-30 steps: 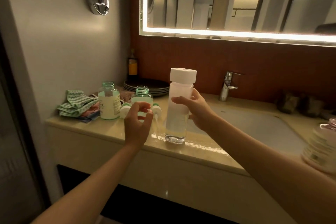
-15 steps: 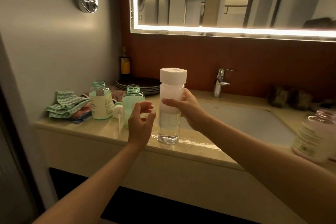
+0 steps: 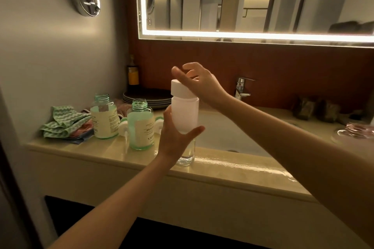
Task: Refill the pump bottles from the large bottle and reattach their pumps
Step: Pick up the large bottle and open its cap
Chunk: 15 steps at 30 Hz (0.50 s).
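Observation:
The tall large bottle (image 3: 185, 115) stands upright on the wet counter edge (image 3: 232, 166), frosted above and clear below, with a white cap (image 3: 179, 88). My left hand (image 3: 176, 137) wraps around its middle. My right hand (image 3: 199, 83) rests on the cap from the right, fingers curled over its top. Two green-tinted pump bottles stand open to the left: the nearer one (image 3: 141, 125) with a cream label, the farther one (image 3: 103, 117) behind it. Their white pumps (image 3: 123, 127) lie on the counter between and behind them, partly hidden.
A sink basin (image 3: 222, 133) with a chrome faucet (image 3: 241, 87) lies right of the bottle. Folded green and pink cloths (image 3: 64, 123) sit at the far left, stacked dark plates (image 3: 147, 97) behind. Another bottle (image 3: 356, 133) is blurred at the right edge.
My left hand moved from empty air onto the large bottle's middle. My right hand let go of the body and rose to the cap.

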{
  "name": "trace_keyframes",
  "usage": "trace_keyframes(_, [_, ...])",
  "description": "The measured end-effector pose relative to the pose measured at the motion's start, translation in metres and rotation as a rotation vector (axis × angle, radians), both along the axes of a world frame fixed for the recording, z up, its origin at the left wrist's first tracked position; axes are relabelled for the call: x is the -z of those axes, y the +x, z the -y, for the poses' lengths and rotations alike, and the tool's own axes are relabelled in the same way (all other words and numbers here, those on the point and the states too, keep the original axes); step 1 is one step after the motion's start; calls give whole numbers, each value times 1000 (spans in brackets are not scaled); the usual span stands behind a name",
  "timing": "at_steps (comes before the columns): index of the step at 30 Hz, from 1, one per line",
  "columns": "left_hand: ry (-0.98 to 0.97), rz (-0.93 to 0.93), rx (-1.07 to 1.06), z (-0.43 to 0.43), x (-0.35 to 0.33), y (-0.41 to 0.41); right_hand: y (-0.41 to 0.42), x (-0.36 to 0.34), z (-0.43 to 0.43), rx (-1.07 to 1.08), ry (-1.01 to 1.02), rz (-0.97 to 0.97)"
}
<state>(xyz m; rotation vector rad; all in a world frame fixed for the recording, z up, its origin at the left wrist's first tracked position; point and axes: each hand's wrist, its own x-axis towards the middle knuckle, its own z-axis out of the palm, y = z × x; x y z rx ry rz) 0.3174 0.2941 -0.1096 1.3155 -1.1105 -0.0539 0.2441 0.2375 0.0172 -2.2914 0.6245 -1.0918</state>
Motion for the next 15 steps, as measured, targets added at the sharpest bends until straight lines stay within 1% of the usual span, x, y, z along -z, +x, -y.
trace_keyframes(2, [6,-40,-48,3,-1,-1,3,-5,2,61,-174,-182])
trace_keyframes(3, [9,-37,-79,3,-1,-1,4,-6,3,81,-246,-242])
trace_keyframes(5, [17,-15,-112,3,0,1,5,-8,5,73,-312,-293])
trace_keyframes(12, [1,-22,-98,7,4,2,1,-13,7,-112,-205,-311])
trace_keyframes(15, [-3,-22,-98,8,6,2,0,-19,5,-112,-193,-385])
